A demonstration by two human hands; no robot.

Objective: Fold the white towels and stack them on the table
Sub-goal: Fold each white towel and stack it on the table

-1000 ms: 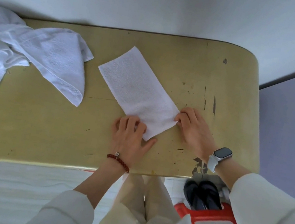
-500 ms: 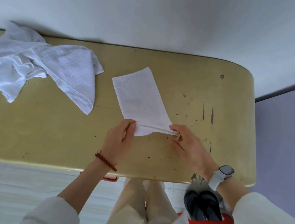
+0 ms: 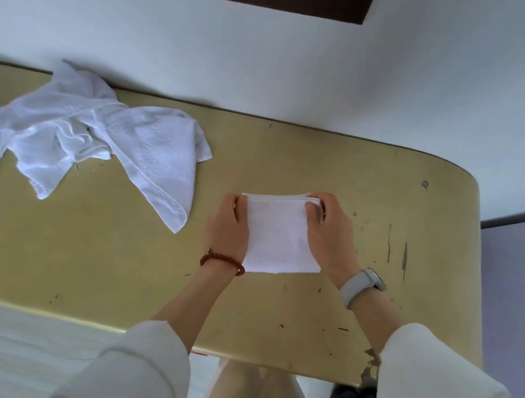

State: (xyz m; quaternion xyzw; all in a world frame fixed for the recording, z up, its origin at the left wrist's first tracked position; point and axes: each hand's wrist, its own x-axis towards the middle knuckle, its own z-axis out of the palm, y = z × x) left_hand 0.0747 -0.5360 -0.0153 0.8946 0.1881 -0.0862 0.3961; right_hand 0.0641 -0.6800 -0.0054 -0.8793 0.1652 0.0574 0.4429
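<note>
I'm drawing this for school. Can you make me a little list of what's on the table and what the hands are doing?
table: yellow-tan top, scratched
folded towel: small white rectangle, between both hands
left hand: grips the towel's left edge
right hand: pinches the towel's far right corner
unfolded towels: crumpled white pile at the table's left
wrists: red bead bracelet left, watch right

Both arms reach forward; the left hand (image 3: 226, 227) and right hand (image 3: 329, 237) pinch the folded towel's (image 3: 279, 236) far corners.
</note>
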